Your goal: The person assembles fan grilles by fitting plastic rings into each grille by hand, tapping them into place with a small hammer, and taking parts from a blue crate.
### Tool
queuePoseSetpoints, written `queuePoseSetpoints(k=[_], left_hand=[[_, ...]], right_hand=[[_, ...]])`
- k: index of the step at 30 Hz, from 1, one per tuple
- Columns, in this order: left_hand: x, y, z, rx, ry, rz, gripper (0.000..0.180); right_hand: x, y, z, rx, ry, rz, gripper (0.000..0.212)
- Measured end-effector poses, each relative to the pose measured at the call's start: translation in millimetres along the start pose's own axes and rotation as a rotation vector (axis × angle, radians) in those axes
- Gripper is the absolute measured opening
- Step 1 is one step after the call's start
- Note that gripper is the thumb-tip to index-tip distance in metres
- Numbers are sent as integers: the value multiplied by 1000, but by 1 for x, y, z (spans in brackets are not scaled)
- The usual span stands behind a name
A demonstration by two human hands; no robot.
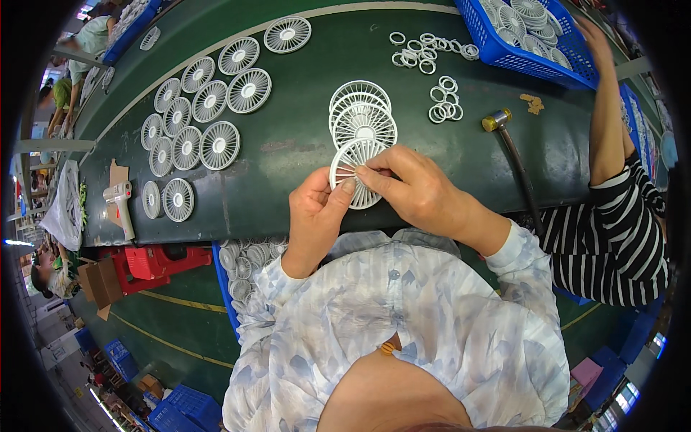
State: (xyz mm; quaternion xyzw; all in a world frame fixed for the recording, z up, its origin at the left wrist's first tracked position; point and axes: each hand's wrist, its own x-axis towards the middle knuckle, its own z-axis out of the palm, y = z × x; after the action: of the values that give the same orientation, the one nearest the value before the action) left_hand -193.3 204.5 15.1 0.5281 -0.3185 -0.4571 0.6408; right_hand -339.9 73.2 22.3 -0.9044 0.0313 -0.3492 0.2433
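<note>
Close to my body, a white round spoked grille (358,155), like a small fan cover, is tilted between my two hands. My left hand (317,209) grips its left rim, thumb on the spokes near the hub. From the other side my right hand (425,191) holds it, thumb pressed by the centre and fingers curled behind, mostly hidden. Just beyond, several more white grilles (362,101) lie overlapped on the green worktable (288,155). White plastic rings (426,52) are scattered farther off to the right.
Rows of grilles (209,100) cover the table's left side, near a white handheld tool (121,205). At right lie a hammer (512,147) with a yellow head and a blue basket (497,61) of grilles. A co-worker's arm (608,122) reaches beside the basket. Another blue crate (224,288) stands below.
</note>
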Motion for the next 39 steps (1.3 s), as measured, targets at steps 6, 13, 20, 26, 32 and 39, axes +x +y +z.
queuePoseSetpoints(k=[6,13,20,26,32,39], left_hand=[[0,0,4,19,111,28,17],[-1,2,-2,72,187,68,13],[33,27,-62,1330,323,676,20],[42,10,-104,1645,281,553,41],[43,25,-27,1261,-42,698,62],[61,4,1,1350,36,653,87]], right_hand=[[1,0,19,-3,149,-23,30],[-1,-16,30,-14,163,47,35],[41,105,-31,-517,127,293,17],[49,173,-31,-627,-60,507,22],[43,171,-38,-462,137,314,17],[2,65,-43,78,-228,458,17]])
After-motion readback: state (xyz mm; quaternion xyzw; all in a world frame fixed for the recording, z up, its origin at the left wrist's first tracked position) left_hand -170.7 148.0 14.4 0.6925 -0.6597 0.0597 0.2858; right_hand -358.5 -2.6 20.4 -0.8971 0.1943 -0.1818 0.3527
